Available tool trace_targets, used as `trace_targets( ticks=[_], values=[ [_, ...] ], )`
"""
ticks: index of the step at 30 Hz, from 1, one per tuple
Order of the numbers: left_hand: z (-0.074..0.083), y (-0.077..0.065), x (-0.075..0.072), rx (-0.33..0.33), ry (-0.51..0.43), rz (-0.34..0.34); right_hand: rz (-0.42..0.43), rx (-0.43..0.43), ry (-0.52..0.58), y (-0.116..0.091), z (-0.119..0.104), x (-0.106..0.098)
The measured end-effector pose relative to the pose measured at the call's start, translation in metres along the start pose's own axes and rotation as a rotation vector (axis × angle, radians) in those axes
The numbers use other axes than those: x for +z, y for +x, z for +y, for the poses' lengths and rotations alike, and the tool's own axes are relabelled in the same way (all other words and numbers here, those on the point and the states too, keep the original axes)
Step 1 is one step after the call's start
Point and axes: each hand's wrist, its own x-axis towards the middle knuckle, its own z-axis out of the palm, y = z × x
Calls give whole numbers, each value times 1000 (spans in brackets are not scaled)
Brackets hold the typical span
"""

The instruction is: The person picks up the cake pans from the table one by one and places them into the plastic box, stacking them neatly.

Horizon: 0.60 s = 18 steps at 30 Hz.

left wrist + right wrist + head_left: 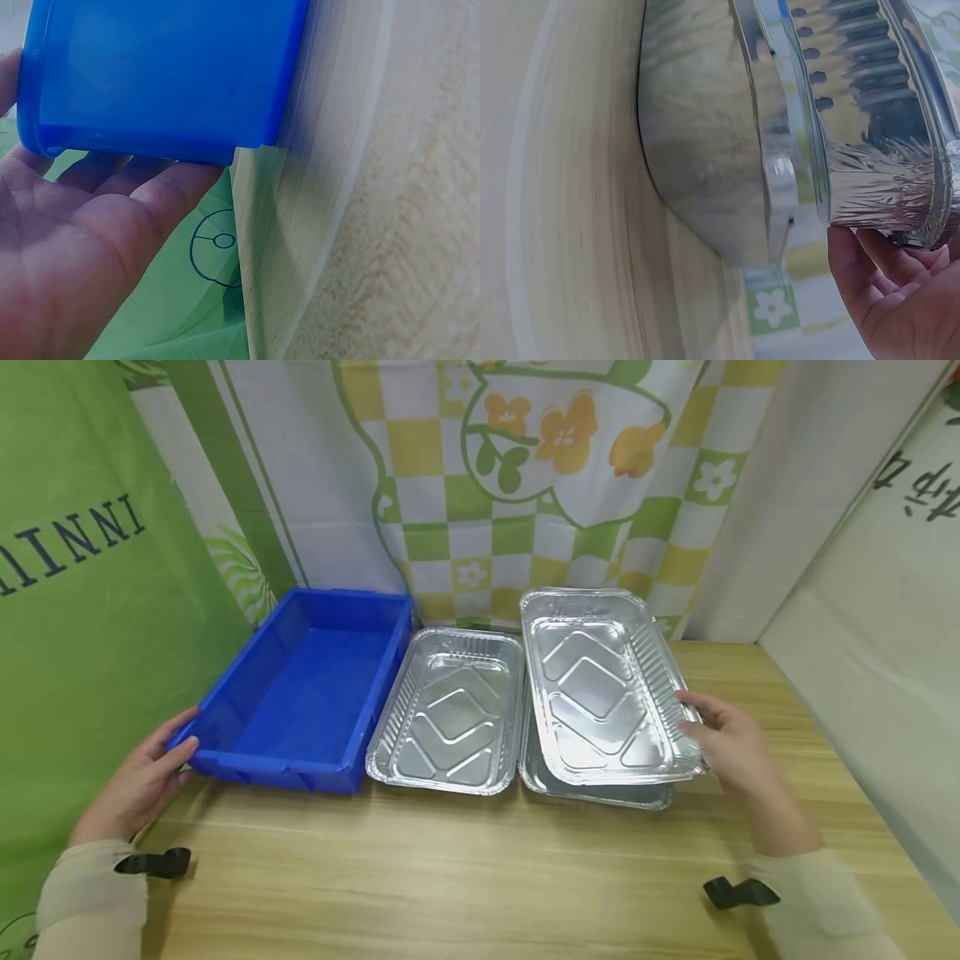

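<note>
My left hand [142, 781] holds the near left corner of a blue plastic bin [315, 693], thumb over the rim and fingers along the outer side wall [150, 142]. Nothing lies inside the bin. With my right hand [731, 739] I grip the right side of a foil tray [592, 685], thumb at its inner wall. That tray is raised and tilted over a second foil tray [600, 792], which it mostly hides. In the right wrist view a gap shows between the held tray [877, 187] and the tray below it [705, 142].
Another foil tray [453, 718] sits on the wooden table [450, 877] between the bin and the right-hand trays. A patterned curtain [480, 543] hangs close behind them. Green cloth [90, 635] borders the left side, and a pale cloth [885, 610] the right.
</note>
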Motion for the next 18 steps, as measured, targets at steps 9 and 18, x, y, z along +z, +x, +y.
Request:
trace_targets(
  ticks=[9,18],
  values=[
    [-1,1,-1,-4,-12,16,-6,37,-15,6,-10,21],
    [-2,0,-1,31,-56,-5,-13,17,-83,12,-15,39]
  ],
)
